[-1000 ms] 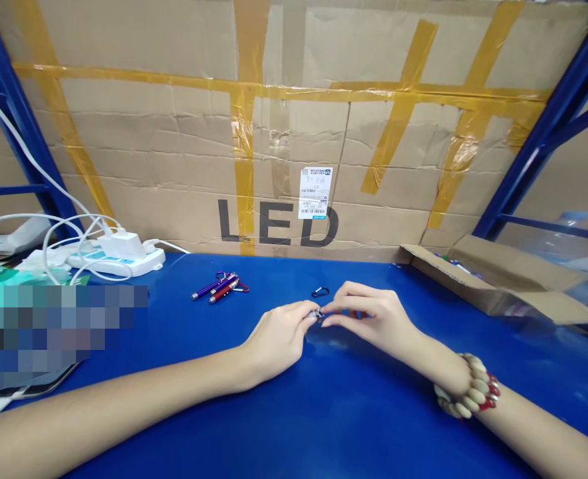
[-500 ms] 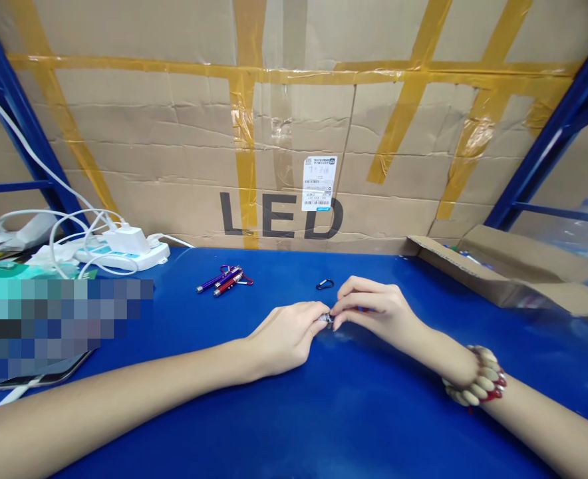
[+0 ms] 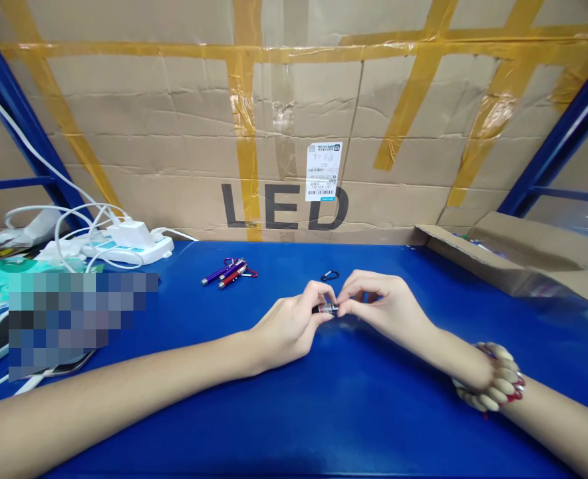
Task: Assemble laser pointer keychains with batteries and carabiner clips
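My left hand (image 3: 294, 324) is closed, thumb and fingers gripping a small black penlight (image 3: 326, 309) with a printed label around its barrel. The fingers cover much of the barrel. My right hand (image 3: 381, 303) pinches the penlight's right end between thumb and fingertips, so that tip is hidden. Just beyond the hands lies a black carabiner (image 3: 330, 275) on the blue table. Further back to the left, purple penlights (image 3: 224, 271) rest beside a red penlight (image 3: 231, 276), with purple and red carabiners attached.
A white power strip (image 3: 149, 251) with a charger (image 3: 130, 233) and looping cables stands at the back left. Nearer is a phone (image 3: 82, 362), partly blurred out. An open cardboard box (image 3: 473, 256) sits at the right, and a large taped carton (image 3: 184, 146) walls off the back.
My left fingers have lifted and curled, baring more of the black penlight and its label. My right hand still pinches its end. The view has shifted slightly.
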A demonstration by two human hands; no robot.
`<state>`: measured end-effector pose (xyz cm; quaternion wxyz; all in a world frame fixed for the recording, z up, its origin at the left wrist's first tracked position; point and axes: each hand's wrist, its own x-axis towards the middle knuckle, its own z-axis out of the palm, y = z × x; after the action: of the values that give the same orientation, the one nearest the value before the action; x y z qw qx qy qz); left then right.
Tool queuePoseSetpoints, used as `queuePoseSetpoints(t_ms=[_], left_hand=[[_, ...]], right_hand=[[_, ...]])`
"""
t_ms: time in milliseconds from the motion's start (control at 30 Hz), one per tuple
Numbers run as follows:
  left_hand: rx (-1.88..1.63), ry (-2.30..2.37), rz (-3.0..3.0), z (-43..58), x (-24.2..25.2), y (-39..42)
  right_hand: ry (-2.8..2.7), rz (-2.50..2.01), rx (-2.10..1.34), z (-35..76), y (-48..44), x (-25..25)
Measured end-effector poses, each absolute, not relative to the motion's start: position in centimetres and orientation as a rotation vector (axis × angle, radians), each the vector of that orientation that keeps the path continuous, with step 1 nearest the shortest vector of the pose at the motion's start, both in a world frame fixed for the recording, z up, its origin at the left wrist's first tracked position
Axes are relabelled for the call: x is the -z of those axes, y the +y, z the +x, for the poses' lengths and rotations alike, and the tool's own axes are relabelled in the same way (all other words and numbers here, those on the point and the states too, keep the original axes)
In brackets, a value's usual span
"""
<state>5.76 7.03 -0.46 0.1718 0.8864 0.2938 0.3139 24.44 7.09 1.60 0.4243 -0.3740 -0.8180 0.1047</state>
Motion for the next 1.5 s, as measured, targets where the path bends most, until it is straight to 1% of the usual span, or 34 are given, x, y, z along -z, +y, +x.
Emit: queuePoseSetpoints(t_ms=[100, 200, 300, 400, 567, 733, 900, 1033, 1267, 1400, 1500], left_hand=[[-0.939, 0.895, 2.550, 5.7, 0.6, 7.2], [-0.951, 0.966, 2.566, 5.8, 0.6, 7.2], [-0.926, 1.040, 2.573, 6.0, 0.4, 7.2], [-0.919, 1.094, 2.568, 6.1, 0.3, 7.0], [-0.985, 1.138, 2.533, 6.1, 0.0, 6.7], [-1.054, 1.144, 2.505, 6.0, -0.4, 6.4], [-1.082, 1.055, 2.470, 6.0, -0.8, 6.6], [-1.116, 1.060, 2.452, 5.9, -1.2, 6.9], [-1.112, 1.289, 2.284, 5.4, -1.7, 7.8], [-1.023, 1.270, 2.260, 5.7, -1.6, 7.9], [-1.003, 1.290, 2.229, 6.0, -1.5, 8.0]], right_hand=[[-1.954, -1.122, -0.385, 23.9, 7.0, -1.3], [-1.881, -1.264, -0.645, 23.5, 7.1, -1.0], [-1.848, -1.275, -0.801, 23.4, 7.2, -1.0], [-1.836, -1.223, -0.838, 23.3, 7.4, -1.0], [-1.834, -1.246, -0.757, 23.1, 7.5, -1.1], [-1.815, -1.205, -0.759, 22.7, 6.9, -1.8], [-1.761, -1.042, -0.615, 23.1, 7.1, -3.5], [-1.565, -1.062, -0.612, 26.2, 8.9, -5.5], [-1.244, -1.357, -0.453, 39.7, 12.8, -8.8], [-1.193, -1.637, -0.391, 47.0, 12.7, -9.7], [-1.221, -1.881, -0.357, 50.1, 12.3, -9.6]])
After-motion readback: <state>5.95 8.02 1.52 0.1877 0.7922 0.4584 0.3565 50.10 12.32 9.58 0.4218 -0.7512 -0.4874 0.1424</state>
